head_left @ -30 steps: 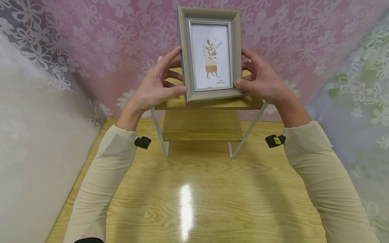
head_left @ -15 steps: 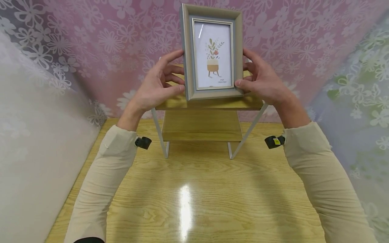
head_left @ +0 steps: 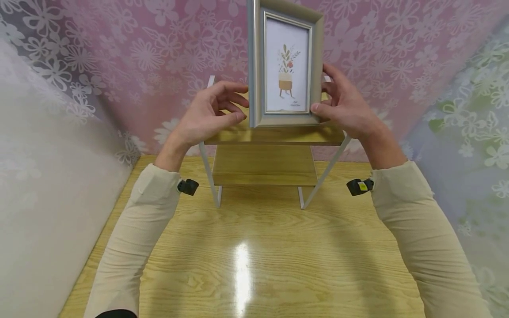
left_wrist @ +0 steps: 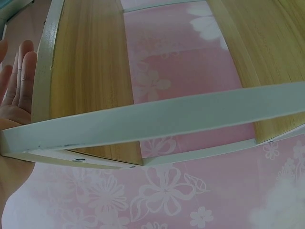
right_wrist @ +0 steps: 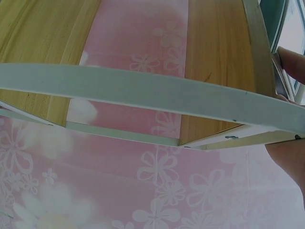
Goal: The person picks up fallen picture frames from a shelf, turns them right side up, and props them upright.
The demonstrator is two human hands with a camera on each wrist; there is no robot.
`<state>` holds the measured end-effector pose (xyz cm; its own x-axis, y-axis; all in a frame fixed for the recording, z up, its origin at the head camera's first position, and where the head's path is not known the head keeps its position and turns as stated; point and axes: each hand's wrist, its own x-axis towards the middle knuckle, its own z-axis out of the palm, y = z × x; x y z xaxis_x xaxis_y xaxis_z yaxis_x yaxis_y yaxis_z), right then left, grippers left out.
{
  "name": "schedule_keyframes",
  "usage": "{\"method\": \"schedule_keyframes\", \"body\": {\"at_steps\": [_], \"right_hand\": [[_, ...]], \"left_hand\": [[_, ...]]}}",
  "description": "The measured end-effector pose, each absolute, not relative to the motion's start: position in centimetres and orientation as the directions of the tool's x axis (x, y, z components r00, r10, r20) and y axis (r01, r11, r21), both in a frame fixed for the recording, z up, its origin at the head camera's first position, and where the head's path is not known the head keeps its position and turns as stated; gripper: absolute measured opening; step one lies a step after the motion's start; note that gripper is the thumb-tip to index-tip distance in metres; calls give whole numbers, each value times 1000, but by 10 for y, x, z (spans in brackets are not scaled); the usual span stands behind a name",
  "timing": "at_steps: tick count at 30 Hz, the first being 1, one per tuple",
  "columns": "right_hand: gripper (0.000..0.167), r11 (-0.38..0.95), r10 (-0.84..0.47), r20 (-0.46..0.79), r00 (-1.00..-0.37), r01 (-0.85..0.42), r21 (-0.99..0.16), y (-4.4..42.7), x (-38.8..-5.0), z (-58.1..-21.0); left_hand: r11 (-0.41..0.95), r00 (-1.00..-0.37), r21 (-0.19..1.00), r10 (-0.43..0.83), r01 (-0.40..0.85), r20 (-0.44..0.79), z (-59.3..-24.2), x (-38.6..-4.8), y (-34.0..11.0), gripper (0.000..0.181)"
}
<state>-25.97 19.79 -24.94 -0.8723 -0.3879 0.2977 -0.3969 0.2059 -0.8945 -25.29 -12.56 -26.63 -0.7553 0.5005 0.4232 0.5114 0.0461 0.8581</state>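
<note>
A picture frame [head_left: 258, 88], beige with a blue-grey inner band and a potted-plant print, stands on the top of a small wooden table [head_left: 278, 134], turned slightly with its left side showing. My right hand [head_left: 346, 104] grips its lower right edge, thumb on the front and fingers mostly hidden behind. In the right wrist view, the thumb [right_wrist: 291, 65] lies against the frame's edge. My left hand [head_left: 210, 112] is beside the frame's left edge with loosely bent fingers; whether the fingertips touch it I cannot tell. Its fingers [left_wrist: 27, 76] extend past the table edge in the left wrist view.
The table has white metal legs [head_left: 332, 165] and a lower wooden shelf [head_left: 264, 165]. Behind it hangs a pink floral backdrop [head_left: 159, 57]. Pale wall panels [head_left: 43, 168] flank both sides, above a glossy wood-patterned floor [head_left: 254, 247].
The picture frame has shifted right and upward in view and turned, showing more of its left side. My left hand has eased its hold; the right hand keeps its grip.
</note>
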Motion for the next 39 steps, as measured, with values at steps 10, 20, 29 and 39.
{"method": "schedule_keyframes", "body": {"at_steps": [10,20,29,39], "right_hand": [[79,111,-395,326,-859,-397,-911,198,-261,-251],[81,147,-395,332,-856,-416,-898,197,-261,-252],[81,158,-404,345,-847,-436,-886,196,-262,-253],[80,117,-413,347,-842,-427,-897,199,-262,-252]], "left_hand": [[45,-742,853,520,519,424,-268,-252,-127,41],[77,-748,846,513,528,421,-268,-252,-126,36],[112,-774,851,488,513,403,-266,-251,-123,33],[208,-789,839,507,503,348,-263,-251,-116,25]]}}
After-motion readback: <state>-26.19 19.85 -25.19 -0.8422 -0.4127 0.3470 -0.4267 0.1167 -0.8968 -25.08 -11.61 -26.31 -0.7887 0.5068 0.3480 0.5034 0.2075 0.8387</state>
